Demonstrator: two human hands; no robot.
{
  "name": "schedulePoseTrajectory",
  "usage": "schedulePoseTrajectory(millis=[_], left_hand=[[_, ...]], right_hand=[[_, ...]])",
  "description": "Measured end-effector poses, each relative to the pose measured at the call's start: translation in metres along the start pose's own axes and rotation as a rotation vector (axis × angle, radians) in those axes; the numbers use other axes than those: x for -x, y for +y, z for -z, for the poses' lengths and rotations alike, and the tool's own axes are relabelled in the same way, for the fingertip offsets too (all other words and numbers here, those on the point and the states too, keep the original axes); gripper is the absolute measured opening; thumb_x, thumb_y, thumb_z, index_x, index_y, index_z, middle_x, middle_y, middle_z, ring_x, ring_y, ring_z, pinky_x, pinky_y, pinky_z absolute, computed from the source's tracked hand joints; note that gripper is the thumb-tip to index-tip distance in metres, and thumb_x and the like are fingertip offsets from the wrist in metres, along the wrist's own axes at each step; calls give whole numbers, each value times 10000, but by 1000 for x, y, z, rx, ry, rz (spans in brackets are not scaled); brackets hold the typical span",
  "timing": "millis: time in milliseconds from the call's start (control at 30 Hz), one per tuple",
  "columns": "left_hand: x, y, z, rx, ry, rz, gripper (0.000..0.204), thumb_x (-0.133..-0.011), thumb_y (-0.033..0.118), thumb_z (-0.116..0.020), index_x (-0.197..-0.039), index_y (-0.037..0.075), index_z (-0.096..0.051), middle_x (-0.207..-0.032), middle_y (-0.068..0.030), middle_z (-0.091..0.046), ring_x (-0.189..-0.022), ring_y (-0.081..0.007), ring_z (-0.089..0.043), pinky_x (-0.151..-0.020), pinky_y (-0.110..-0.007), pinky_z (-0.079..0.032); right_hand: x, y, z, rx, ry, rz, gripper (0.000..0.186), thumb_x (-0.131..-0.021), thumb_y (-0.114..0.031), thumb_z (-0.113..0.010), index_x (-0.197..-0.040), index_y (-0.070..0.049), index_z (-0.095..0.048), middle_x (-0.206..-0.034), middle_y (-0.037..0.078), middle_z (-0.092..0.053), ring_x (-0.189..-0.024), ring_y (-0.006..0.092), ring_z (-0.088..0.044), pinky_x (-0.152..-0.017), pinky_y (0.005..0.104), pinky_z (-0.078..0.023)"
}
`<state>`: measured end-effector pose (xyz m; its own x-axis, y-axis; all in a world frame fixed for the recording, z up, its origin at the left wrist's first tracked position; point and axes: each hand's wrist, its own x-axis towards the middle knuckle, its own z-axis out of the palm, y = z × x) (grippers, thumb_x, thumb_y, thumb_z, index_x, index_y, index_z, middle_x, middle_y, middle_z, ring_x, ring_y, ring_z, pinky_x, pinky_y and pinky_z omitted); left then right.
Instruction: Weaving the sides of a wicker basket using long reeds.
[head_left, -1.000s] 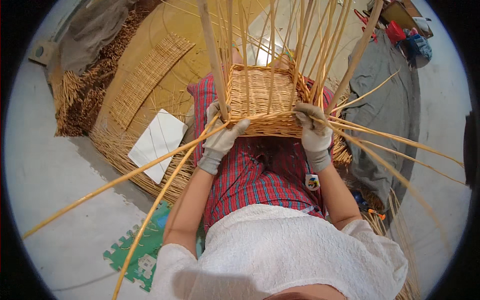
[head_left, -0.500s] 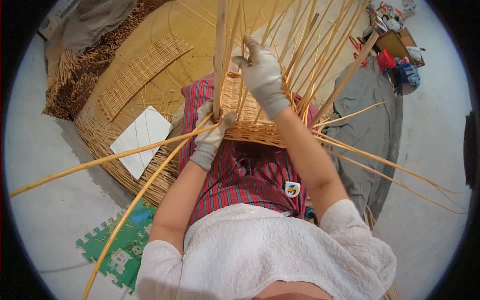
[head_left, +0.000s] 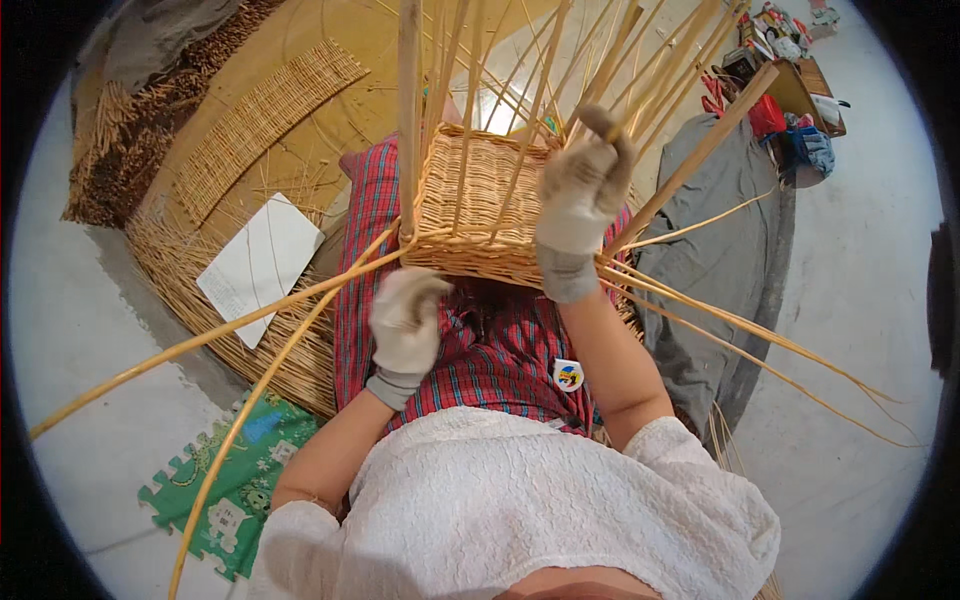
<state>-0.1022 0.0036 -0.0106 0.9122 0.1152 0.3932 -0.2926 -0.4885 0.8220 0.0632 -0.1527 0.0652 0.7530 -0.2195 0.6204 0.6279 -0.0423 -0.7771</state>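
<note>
A square woven wicker basket (head_left: 478, 190) rests over my red checked-clothed legs, with many upright rods and two thicker stakes (head_left: 408, 120) around it. Long rods (head_left: 180, 350) stick out sideways from its lower corners. My left hand (head_left: 405, 325), in a pale glove, is below the basket's near edge, off it, its curled fingers blurred. My gloved right hand (head_left: 590, 180) is raised at the basket's right side among the rods, fingers bent together; what they hold, if anything, I cannot make out.
A woven panel (head_left: 270, 120) and a white board (head_left: 260, 265) lie at the left, near bundles of willow rods (head_left: 120, 170). A green foam mat (head_left: 215, 485) is at lower left. Grey cloth (head_left: 710, 280) lies at the right; assorted red and blue items (head_left: 770, 115) are beyond it.
My left hand has let go of the basket's left corner and moved down. My right hand left the right corner, reached up over the middle, and is now back toward the right.
</note>
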Motion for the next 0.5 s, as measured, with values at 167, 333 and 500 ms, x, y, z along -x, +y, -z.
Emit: schedulePoseTrajectory(millis=[167,333,500], left_hand=[[-85,26,-39,2,-322,278,412,-955,205,-610,-1321,32,-532,-1092,-150,-674,-686,-162,-669,-653,-312,-553],[-103,35,-53,132,-546,662,385,-945,305,-647,-1142,-22,-603,-842,-98,-680,-554,-148,-645,-485,-302,-532],[-102,30,-59,253,-436,820,327,-957,284,-632,-1078,-19,-623,-849,-88,-665,-543,-154,-640,-473,-301,-540]], right_hand=[[54,-13,73,-579,-78,-282,348,-1049,-240,-469,-1356,-95,-392,-724,24,-581,-551,107,-499,-503,257,-449],[13,-10,57,128,-204,-104,372,-988,-21,-468,-1355,-75,-440,-1259,173,-558,-1143,280,-594,-907,386,-534],[-41,-33,12,373,-263,-78,595,-920,-15,-569,-1457,-113,-332,-1329,194,-486,-1137,283,-593,-948,359,-505]])
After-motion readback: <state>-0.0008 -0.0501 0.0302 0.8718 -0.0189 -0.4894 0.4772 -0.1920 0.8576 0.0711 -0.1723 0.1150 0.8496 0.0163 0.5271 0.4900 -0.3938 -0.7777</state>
